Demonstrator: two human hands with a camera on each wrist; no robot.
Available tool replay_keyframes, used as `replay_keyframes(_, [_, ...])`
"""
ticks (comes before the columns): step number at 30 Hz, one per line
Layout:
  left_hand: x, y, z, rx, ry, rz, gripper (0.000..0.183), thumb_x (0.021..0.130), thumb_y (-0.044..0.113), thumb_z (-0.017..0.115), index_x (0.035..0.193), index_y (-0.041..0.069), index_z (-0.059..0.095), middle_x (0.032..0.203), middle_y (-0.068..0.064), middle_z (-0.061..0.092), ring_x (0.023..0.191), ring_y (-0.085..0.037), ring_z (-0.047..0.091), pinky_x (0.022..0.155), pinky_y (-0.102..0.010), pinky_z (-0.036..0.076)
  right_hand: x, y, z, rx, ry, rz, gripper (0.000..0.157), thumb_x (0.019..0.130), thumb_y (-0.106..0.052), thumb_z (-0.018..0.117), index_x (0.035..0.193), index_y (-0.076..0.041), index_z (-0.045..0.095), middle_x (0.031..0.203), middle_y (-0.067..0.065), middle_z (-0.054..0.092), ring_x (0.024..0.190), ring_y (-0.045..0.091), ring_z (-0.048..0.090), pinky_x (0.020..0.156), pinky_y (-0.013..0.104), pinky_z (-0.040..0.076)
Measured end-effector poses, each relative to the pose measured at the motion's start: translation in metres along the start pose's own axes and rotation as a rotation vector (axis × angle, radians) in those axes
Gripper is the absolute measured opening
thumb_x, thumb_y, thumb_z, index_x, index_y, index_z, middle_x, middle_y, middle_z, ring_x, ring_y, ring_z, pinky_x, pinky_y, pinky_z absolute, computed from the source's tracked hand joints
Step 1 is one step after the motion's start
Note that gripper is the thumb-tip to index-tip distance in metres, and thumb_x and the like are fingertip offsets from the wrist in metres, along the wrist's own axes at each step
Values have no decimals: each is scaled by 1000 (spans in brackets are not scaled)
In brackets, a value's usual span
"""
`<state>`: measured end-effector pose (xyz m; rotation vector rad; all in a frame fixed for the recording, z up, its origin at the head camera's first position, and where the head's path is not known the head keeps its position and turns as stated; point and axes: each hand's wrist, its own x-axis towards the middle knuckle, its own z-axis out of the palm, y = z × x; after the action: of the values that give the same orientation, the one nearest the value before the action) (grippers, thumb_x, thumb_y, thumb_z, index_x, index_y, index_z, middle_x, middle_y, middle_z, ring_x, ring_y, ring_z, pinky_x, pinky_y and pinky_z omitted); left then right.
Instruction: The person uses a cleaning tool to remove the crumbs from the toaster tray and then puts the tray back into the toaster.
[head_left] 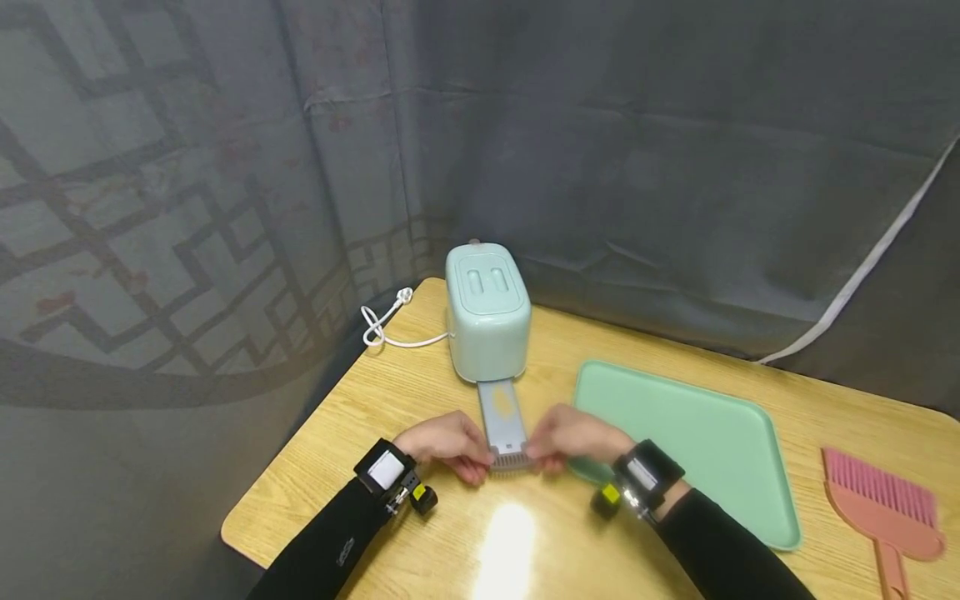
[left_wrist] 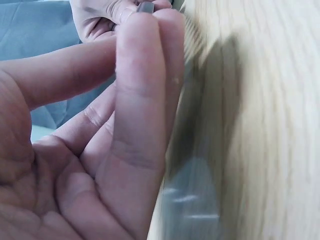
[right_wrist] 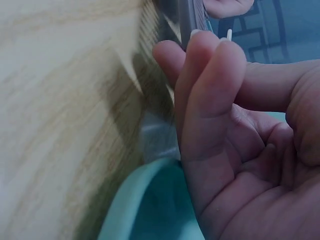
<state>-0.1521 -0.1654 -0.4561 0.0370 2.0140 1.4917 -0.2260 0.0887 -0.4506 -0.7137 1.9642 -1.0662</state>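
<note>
The left hand (head_left: pixel 450 446) pinched the near left corner of the crumb tray (head_left: pixel 501 429) between thumb and fingers, and the right hand (head_left: pixel 572 435), a little blurred, pinched the corner opposite. Both grips were narrow, at the ribbed end (head_left: pixel 510 461). The crumb tray lay between the hands and the toaster (head_left: pixel 489 333), its far end at the toaster's base; how much was inside was hidden. A pale yellow patch (head_left: pixel 503 402) showed on it, whether crumbs or glare could not be told.

Good handling here seemed to call for equal force at both corners, along the line of the slot, since a skew could have jammed it. Keeping the crumb tray level, low over the table (head_left: pixel 322 475), would likely have kept anything loose from spilling; a jerk might have tugged the toaster too, as neither hand braced it.

The green tray (head_left: pixel 675 442) lay just beside the right hand, so that wrist needed care. Left of the toaster ran its cord (head_left: pixel 416 343), ending in a plug (head_left: pixel 404 295) near the table's edge. Far right lay a brush (head_left: pixel 881 500), and behind everything hung a grey curtain (head_left: pixel 675 167).
</note>
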Motion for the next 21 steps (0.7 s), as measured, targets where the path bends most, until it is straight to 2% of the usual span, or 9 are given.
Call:
replay_keyframes(7, [-2,4,8,18,-65,11,14,93,6,72,95,-8,74,80,-17,76,64,-14,72,67,-33,63,-16,1,5,10,6,15,18,91,-22,76,88,-4,75,77,12,74,59,17,65,60,30,56])
replay_keyframes(17, [4,10,14,25,-70,23,13,93,8,74,94,-5,75,80,-15,76,65,-15,72,68,-33,63,-35,5,8,73,35,34,19,90,-22,77,93,-3,74,83,13,76,66,21,71,67,34,61])
replay_keyframes(21, [8,12,15,17,-37,37,11,93,5,72,94,-6,74,79,-14,75,64,-14,71,68,-32,63,-40,4,6,101,67,42,20,91,-22,76,95,-3,74,85,13,76,68,23,73,70,35,61])
